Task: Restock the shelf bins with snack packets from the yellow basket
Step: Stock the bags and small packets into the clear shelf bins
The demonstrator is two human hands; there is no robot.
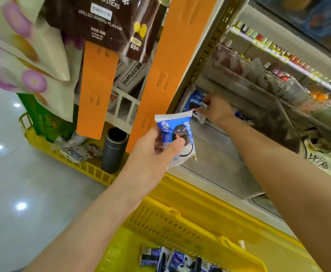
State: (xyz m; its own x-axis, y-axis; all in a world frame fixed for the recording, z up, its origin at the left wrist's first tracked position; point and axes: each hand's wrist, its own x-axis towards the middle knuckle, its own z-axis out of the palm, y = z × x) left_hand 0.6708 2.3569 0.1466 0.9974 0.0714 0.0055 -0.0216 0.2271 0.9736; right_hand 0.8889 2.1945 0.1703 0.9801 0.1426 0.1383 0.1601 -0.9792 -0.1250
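from the head view, the left hand (156,152) grips a blue cookie packet (177,132), thumb across its face and fingers curled behind it. the packet is held up just in front of the shelf edge, not yet inside. the right hand (216,110) reaches into the clear shelf bin (215,160). its fingertips seem to pinch the crimped end of a second blue packet (195,101) at the bin's far left corner, though blur makes the hold hard to read. below, the yellow basket (180,216) holds more spare packets (178,262), so i'd say the restocking is far from done.

the step in hand looks like seating the packet in that corner. to do it well, i'd stand it upright with the printed face outward, pressed against its neighbours so it cannot flop. only then should the fingers let go. the left hand's packet would go in just beside it, passing to the right of the orange hanging strip (156,75), which hangs right next to that hand. a light grip matters, since cookies crush easily. off to the left, a grey flask (113,150) stands in another yellow crate (76,163).
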